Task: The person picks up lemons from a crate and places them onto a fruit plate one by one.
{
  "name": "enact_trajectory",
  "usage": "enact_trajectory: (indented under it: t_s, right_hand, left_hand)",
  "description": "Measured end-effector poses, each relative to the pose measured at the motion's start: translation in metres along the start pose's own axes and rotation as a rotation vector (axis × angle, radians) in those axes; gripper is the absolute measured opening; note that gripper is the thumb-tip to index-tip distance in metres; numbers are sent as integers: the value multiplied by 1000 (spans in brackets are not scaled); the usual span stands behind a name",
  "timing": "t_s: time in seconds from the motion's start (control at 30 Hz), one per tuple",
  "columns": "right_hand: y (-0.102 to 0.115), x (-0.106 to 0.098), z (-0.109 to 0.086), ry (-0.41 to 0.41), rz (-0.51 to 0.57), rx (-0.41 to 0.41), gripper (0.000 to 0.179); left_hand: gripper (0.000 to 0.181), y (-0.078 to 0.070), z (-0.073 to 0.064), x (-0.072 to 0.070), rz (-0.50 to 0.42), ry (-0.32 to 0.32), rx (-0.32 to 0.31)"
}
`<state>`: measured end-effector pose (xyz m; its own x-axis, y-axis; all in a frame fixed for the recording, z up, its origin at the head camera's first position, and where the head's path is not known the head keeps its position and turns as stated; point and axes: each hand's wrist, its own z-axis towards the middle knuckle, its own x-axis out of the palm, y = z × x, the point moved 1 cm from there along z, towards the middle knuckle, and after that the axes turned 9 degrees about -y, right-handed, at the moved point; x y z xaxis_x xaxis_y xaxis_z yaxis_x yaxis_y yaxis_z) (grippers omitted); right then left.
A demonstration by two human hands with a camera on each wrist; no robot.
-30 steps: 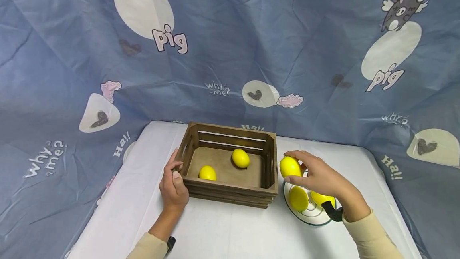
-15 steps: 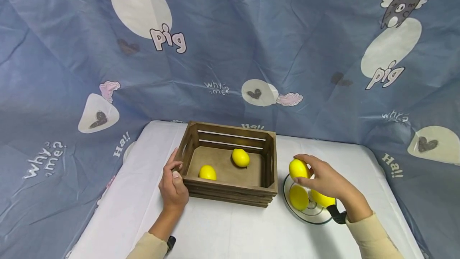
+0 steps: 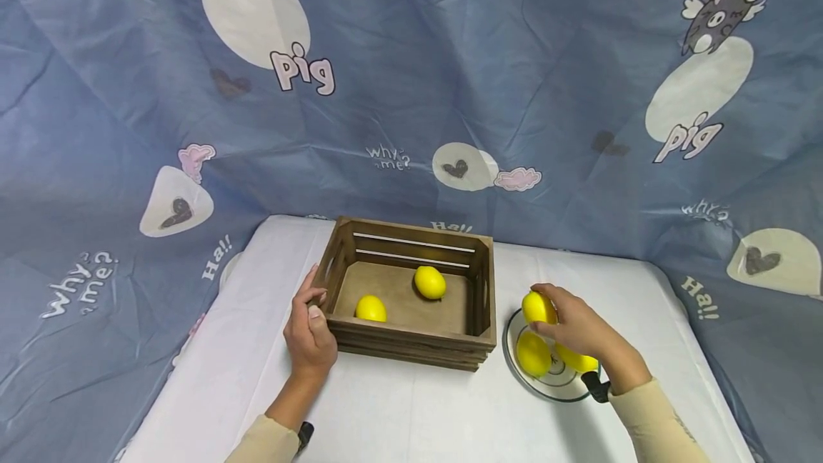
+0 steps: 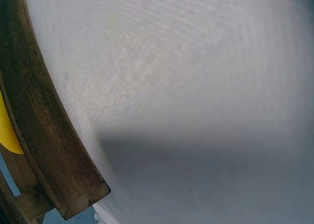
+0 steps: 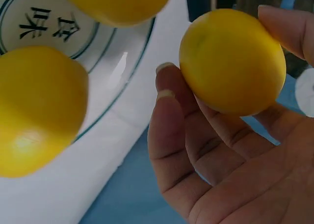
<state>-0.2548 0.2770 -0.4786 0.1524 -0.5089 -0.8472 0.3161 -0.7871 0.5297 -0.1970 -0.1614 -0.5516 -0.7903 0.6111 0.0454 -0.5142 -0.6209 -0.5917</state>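
In the head view my right hand [image 3: 579,320] pinches a yellow lemon [image 3: 539,307] over the far side of a white plate [image 3: 559,393]. The right wrist view shows this lemon [image 5: 233,62] between the thumb and the fingers. Two more lemons lie on the plate, one at its left [image 3: 534,354] and one at its right [image 3: 575,359], the latter partly covered by my right hand. My left hand [image 3: 311,338] grips the near left corner of a brown wooden crate [image 3: 411,350]. Inside the crate are two lemons, one near the front [image 3: 371,309] and one farther back [image 3: 430,283].
A white cloth [image 3: 418,420] covers the table under the crate and plate. Blue printed fabric [image 3: 411,91] hangs behind and at both sides. The crate's right wall [image 3: 486,291] rises just left of the plate.
My right hand has moved right and slightly nearer with its lemon, from beside the crate to over the plate. My left hand and the crate stay put.
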Motion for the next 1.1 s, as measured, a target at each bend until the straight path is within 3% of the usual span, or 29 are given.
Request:
enact_trajectory:
  t_s: [0.33, 0.77, 1.1]
  right_hand:
    - [-11, 15, 4, 66, -30, 119, 68]
    - [-16, 21, 6, 47, -71, 27, 62]
    - [-19, 27, 8, 68, -106, 57, 62]
  left_hand:
    - [38, 7, -3, -2, 29, 39, -1]
    - [38, 7, -3, -3, 23, 43, -12]
    - [38, 7, -4, -3, 42, 30, 4]
